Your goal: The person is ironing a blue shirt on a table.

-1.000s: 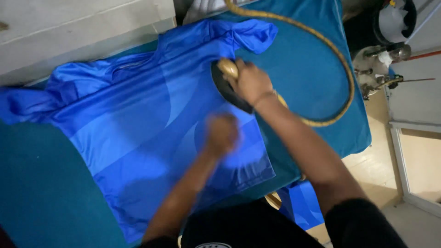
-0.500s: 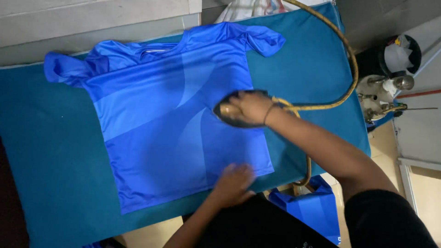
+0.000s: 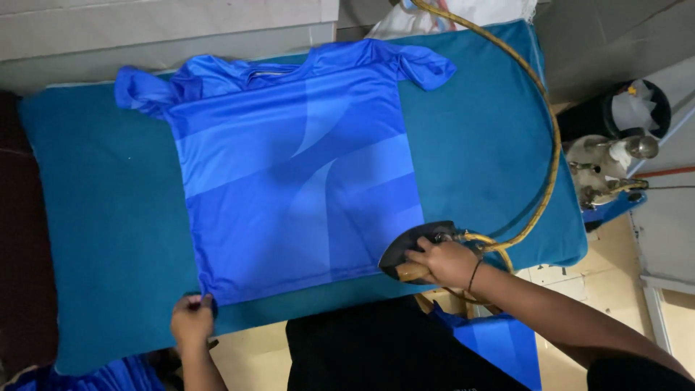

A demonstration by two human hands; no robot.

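A blue shirt [image 3: 297, 166] lies flat on a teal padded table [image 3: 94, 217] over a pale tiled floor [image 3: 565, 279]. The right hand [image 3: 443, 262] is closed around an iron [image 3: 414, 250] at the shirt's lower right corner, its yellow hose [image 3: 552, 145] looping away. The left hand [image 3: 192, 320] pinches the shirt's lower left corner. The iron's soleplate is hidden; blue cloth [image 3: 499, 344] below the table is cut off.

I see a teal padded table [image 3: 94, 217] w/ pale wall [image 3: 145, 29] beyond; cream tiled floor [image 3: 565, 279] below-right; metal boiler unit [image 3: 604, 166] at right; dim light.
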